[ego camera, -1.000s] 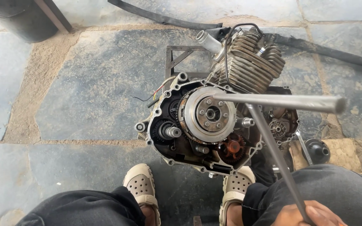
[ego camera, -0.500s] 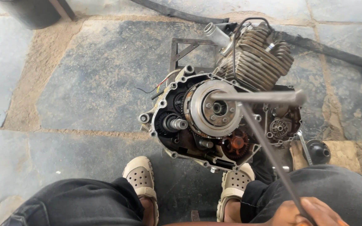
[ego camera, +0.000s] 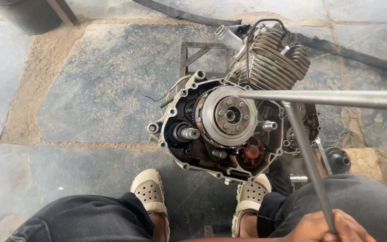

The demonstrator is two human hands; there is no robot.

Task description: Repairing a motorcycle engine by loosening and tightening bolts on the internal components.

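Item, nearest the camera: one hand (ego camera: pixel 325 228), cut off by the bottom edge, fingers curled tight round the shaft of a T-handle wrench (ego camera: pixel 307 152); only knuckles and the tops of the fingers show, and which hand it is cannot be told with certainty, though it sits on the person's right. The other hand is out of view. Item: two knees in dark trousers (ego camera: pixel 86 219), both cropped by the lower edge, the right one lying partly under the wrench shaft. Item: a pair of beige perforated clogs (ego camera: pixel 151 197), toes pointed at the engine, heels hidden by the trouser legs; the right clog touches or nearly touches the crankcase rim. Item: motorcycle engine (ego camera: pixel 238 125), standing on the stone floor (ego camera: pixel 90 94) between and just beyond the feet, side cover off, showing a round clutch plate (ego camera: pixel 229 116), a splined shaft to its left and an orange-brown gear below. The wrench's crossbar runs level across the clutch and leaves the picture at the right edge; its working end is not visible. Item: finned cylinder (ego camera: pixel 269 65) behind, tilted up and right, half masking a small metal frame (ego camera: pixel 198 56). Item, farthest: a dark hose (ego camera: pixel 184 13) and a dark container (ego camera: pixel 27 15), both cropped at the top. Open paving lies left of the engine.
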